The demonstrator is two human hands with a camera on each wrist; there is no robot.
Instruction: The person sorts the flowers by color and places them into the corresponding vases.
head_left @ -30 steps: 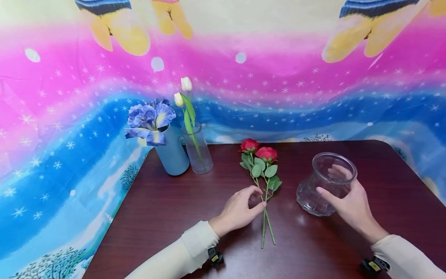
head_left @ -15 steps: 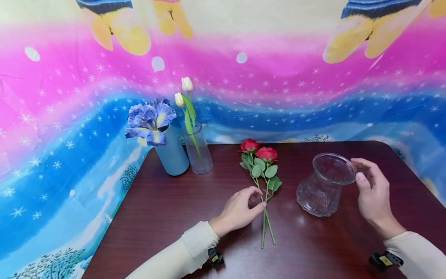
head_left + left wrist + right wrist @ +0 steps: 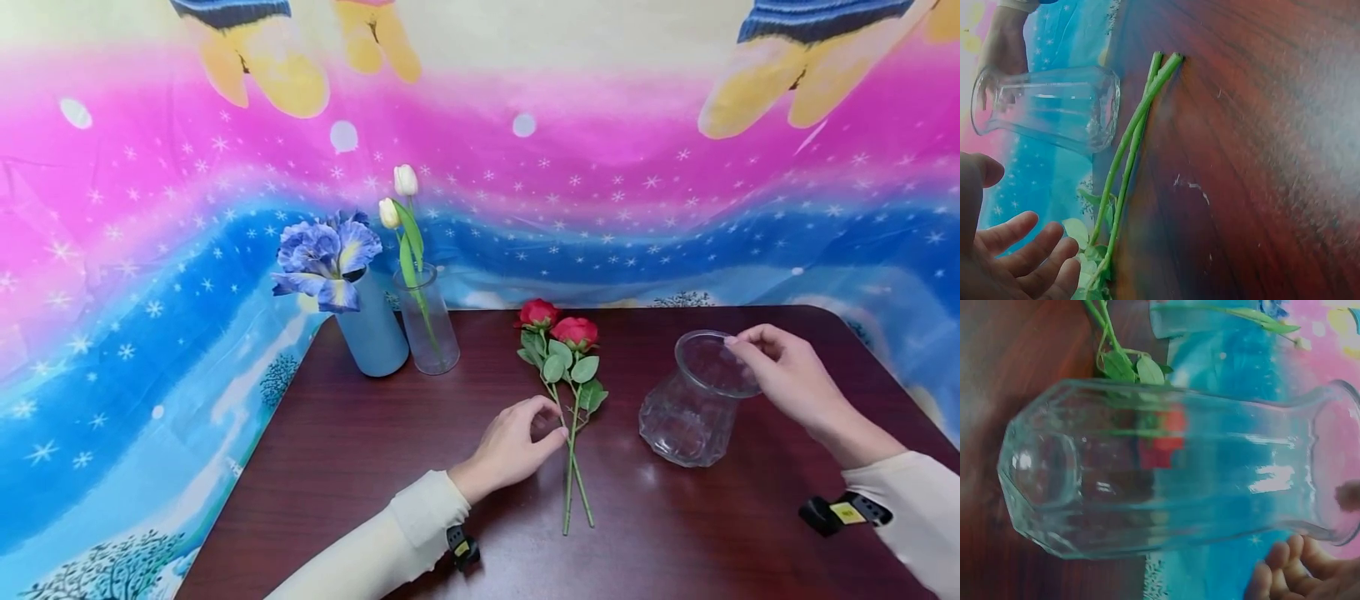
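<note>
Two red roses (image 3: 576,332) lie on the dark wooden table, their green stems (image 3: 572,479) crossing toward the person. Beside the stems hovers the left hand (image 3: 508,443), fingers loosely bent and nothing in its grasp; the left wrist view shows a gap between thumb and fingers. To the right stands a clear glass vase (image 3: 686,425) with a faceted base and flared rim. The right hand (image 3: 798,382) pinches the right side of that rim. In the right wrist view the thumb (image 3: 1349,495) shows at the vase's mouth, with the other fingers curled outside it.
At the back left stands a blue vase (image 3: 375,337) with a purple-blue iris (image 3: 324,254). Next to it a slim clear vase (image 3: 438,354) holds white tulips (image 3: 406,180). A colourful printed cloth (image 3: 570,167) hangs behind the table (image 3: 352,483).
The right hand has let go of the vase's neck, drawn back to the right, then come over to pinch the rim. The left hand, roses and vase have hardly moved.
</note>
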